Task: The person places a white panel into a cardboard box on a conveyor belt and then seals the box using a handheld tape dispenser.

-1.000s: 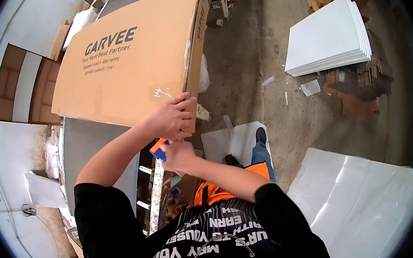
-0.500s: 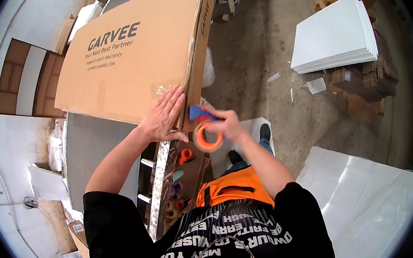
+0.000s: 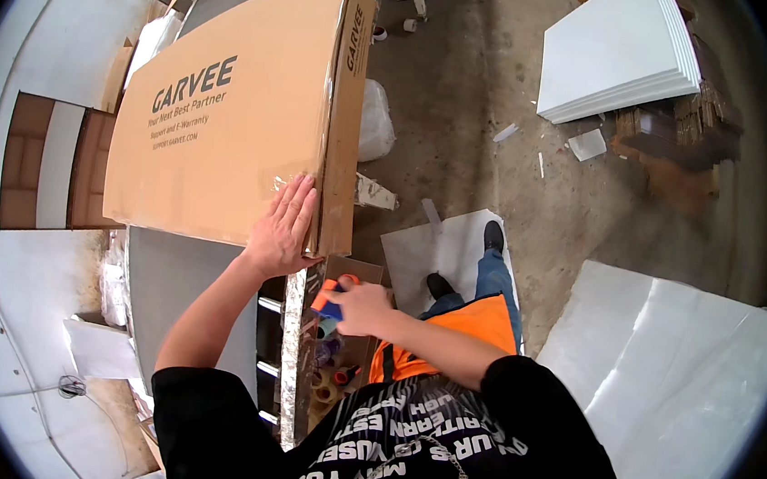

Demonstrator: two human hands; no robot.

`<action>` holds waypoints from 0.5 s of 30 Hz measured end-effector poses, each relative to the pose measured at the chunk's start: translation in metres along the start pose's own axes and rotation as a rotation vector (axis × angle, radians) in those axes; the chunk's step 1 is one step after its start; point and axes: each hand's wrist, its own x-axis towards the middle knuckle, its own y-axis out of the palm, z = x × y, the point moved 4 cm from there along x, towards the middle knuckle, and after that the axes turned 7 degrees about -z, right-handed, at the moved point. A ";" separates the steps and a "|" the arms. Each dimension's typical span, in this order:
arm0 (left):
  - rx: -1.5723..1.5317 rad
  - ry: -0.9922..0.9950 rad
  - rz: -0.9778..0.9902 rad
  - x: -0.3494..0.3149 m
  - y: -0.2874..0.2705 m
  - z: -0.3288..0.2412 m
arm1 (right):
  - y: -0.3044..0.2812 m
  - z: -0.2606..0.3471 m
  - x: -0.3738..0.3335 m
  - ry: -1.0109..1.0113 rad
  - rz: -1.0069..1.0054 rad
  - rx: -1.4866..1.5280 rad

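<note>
Right hand [image 3: 361, 309], gripping a tape dispenser [image 3: 327, 302], has dropped from the cardboard box's [image 3: 256, 128] side to near the metal table edge [image 3: 290, 368]. Left hand [image 3: 281, 232] open, flat on the box's near right corner. Box lies on grey worktop [image 3: 183, 286]. Concrete floor [image 3: 465, 92] open rightward, to stacked white panels [image 3: 611, 59].

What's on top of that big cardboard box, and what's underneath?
The left hand lies flat on top of the cardboard box, near one corner. A grey tabletop shows past the box's ends; whatever is directly underneath is covered.
</note>
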 end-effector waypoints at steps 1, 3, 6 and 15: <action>0.007 -0.003 0.009 -0.003 -0.003 -0.002 | 0.000 -0.017 -0.011 0.068 0.018 0.097; 0.019 -0.018 0.028 -0.003 -0.002 -0.003 | -0.013 -0.073 -0.027 0.388 0.127 0.803; -0.004 -0.016 0.006 -0.005 -0.001 -0.006 | -0.054 -0.118 -0.016 0.343 -0.223 1.292; -0.077 -0.014 0.011 -0.005 -0.006 -0.008 | 0.010 -0.065 -0.033 0.174 -0.244 0.921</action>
